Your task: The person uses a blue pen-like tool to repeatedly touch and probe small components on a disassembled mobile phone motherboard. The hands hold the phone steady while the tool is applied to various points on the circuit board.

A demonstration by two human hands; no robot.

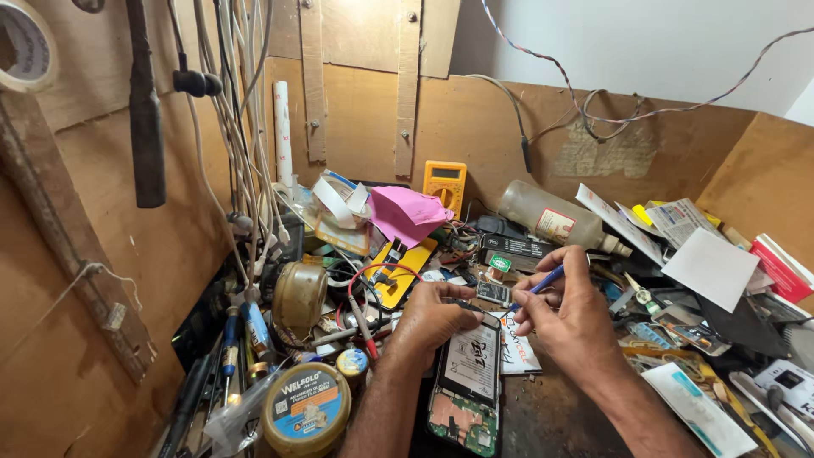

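An opened mobile phone (468,382) lies on the bench in front of me, its back off, with a white battery and a green circuit board showing. My left hand (431,318) grips the phone's top left edge. My right hand (570,315) holds a thin blue-handled tool (543,281) like a pen, with its tip pointing down at the phone's top end.
Clutter surrounds the phone: a yellow multimeter (444,183), a pink cloth (404,212), a plastic bottle (551,220) lying on its side, a round tin (306,407), red probe leads (365,318), screwdrivers at the left, papers and small boxes at the right. Cables hang down the wooden wall.
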